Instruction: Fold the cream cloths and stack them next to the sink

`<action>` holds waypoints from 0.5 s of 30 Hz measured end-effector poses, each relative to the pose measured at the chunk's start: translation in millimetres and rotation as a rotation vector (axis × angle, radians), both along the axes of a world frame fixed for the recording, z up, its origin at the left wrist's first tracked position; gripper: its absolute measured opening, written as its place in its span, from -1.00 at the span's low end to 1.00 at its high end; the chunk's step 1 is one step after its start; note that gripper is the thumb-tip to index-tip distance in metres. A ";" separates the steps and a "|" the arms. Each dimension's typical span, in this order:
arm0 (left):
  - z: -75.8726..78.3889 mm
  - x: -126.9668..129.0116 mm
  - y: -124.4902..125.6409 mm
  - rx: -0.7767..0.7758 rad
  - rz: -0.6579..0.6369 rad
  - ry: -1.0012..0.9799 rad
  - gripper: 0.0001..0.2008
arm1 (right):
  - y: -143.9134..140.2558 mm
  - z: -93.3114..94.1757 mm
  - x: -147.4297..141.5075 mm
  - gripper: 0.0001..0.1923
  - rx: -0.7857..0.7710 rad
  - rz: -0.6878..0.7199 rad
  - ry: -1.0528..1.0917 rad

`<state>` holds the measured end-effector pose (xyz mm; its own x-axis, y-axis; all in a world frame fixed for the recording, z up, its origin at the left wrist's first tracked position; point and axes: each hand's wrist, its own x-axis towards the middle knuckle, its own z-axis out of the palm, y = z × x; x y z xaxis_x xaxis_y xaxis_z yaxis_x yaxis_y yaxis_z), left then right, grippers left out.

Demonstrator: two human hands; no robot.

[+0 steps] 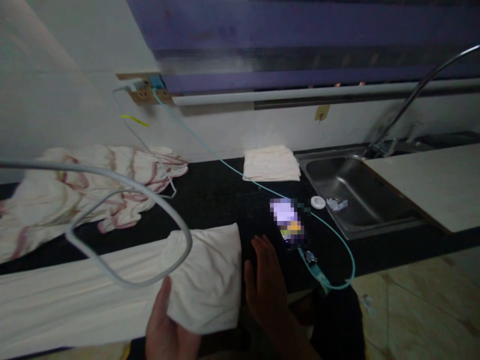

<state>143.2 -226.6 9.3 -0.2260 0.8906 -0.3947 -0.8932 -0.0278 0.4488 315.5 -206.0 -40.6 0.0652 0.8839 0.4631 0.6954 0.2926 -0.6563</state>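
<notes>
A cream folded cloth (204, 280) lies at the near edge of the black counter (217, 195). My left hand (167, 330) is under its near corner, thumb up against the fabric. My right hand (268, 290) is flat and open beside the cloth's right edge, fingers pointing away from me. A phone (288, 222) with a lit screen lies just beyond my right hand, plugged into a teal cable (337, 240).
A crumpled white and pink-striped cloth (86, 185) lies at the left. A small folded cloth (270, 163) sits by the wall. A steel sink (348, 195) with a tap (412, 97) is at the right. A grey cable (112, 220) loops close to the camera.
</notes>
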 end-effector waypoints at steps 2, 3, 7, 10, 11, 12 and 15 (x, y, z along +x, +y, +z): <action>-1.5 -5.1 -3.1 -0.052 0.035 0.040 -0.41 | 0.9 0.5 -3.3 -0.49 -0.026 -0.002 -0.090; -3.0 -7.9 -4.2 -0.073 0.050 0.071 -0.41 | 1.3 0.9 -4.9 -0.49 -0.046 -0.008 -0.133; -8.4 -18.3 -5.1 -0.127 0.093 0.157 -0.42 | 2.1 3.7 -8.4 -0.49 -0.136 -0.012 -0.244; -5.2 -22.0 -3.4 -0.188 0.107 0.172 -0.44 | 1.8 7.0 -8.7 -0.51 -0.172 0.007 -0.289; -2.3 -22.4 -2.6 -0.210 0.118 0.182 -0.45 | 1.8 8.1 -8.6 -0.52 -0.177 0.011 -0.297; 1.1 -22.6 -1.7 -0.236 0.128 0.191 -0.47 | 1.7 9.0 -8.6 -0.52 -0.179 0.014 -0.301; 9.6 -24.0 0.6 -0.334 0.154 0.185 -0.49 | 2.1 10.1 -8.6 -0.53 -0.185 0.013 -0.294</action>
